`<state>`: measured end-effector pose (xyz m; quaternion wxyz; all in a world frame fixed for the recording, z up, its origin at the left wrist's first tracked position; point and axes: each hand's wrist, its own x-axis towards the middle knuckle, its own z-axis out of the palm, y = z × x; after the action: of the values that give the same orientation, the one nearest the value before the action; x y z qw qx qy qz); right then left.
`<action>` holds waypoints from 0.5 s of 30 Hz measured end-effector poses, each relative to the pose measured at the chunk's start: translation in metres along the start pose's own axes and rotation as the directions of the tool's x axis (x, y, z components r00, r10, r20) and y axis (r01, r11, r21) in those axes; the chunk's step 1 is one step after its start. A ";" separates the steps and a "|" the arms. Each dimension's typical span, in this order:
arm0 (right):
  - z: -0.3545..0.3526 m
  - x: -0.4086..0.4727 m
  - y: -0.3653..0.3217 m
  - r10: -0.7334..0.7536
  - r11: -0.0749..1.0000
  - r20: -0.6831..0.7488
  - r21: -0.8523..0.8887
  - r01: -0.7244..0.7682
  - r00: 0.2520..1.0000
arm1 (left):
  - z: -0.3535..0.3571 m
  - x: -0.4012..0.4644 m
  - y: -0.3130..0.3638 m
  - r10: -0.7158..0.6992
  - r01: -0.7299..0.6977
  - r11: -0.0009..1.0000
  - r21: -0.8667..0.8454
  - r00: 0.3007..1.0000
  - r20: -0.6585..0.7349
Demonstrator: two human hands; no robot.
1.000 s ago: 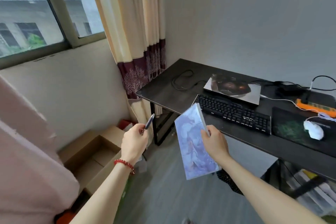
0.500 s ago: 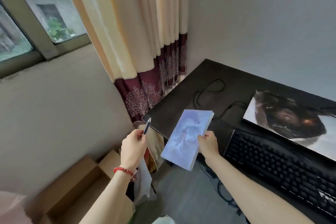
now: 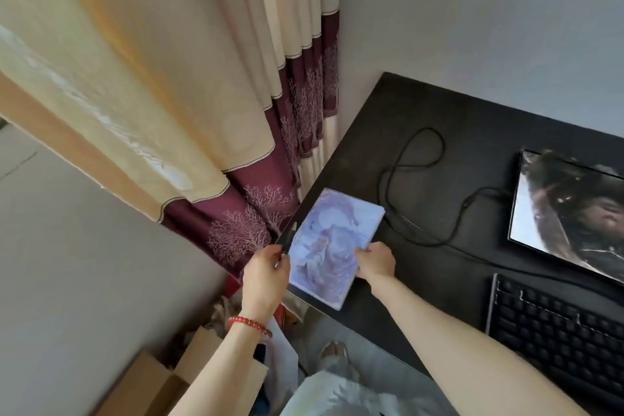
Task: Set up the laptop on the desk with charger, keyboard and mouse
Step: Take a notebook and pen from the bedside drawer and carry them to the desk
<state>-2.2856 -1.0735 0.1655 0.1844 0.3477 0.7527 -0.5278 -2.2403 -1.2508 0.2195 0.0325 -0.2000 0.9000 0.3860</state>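
The right hand point(image 3: 374, 262) grips a notebook point(image 3: 332, 246), laying it at the desk's point(image 3: 439, 105) left front corner, probably to free working space; the left hand point(image 3: 266, 268) pinches a pen point(image 3: 289, 240).

Both my bare forearms reach forward from the near edge, side by side. My left hand point(image 3: 266, 272) is on the left, back of the hand facing up, fingers curled closed around a dark pen point(image 3: 289, 240). A red bead bracelet point(image 3: 249, 325) circles that wrist. My right hand point(image 3: 375, 262) is just right of it, thumb on top, pinching the near right edge of a pale blue book point(image 3: 332, 246).
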 end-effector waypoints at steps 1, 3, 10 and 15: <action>0.000 0.004 0.002 0.018 0.998 0.002 -0.055 -0.018 1.000 | 0.006 0.008 0.002 0.003 -0.004 1.000 0.004 0.999 0.033; -0.003 0.002 0.004 0.031 0.980 0.018 -0.198 -0.027 0.999 | 0.013 0.015 0.005 0.001 0.000 1.000 -0.003 0.996 0.091; -0.029 0.001 0.001 -0.114 0.990 0.120 0.099 0.102 0.986 | 0.053 0.013 0.020 0.012 0.039 0.984 -0.175 0.960 0.278; -0.049 0.004 -0.012 -0.165 0.950 0.248 0.299 0.086 0.955 | 0.084 0.003 0.035 0.071 0.025 0.962 -0.273 0.939 0.335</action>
<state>-2.2923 -1.0289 0.1892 0.1989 0.2464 0.6574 -0.6838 -2.2645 -1.1703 0.1840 0.1558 -0.1217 0.8210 0.5356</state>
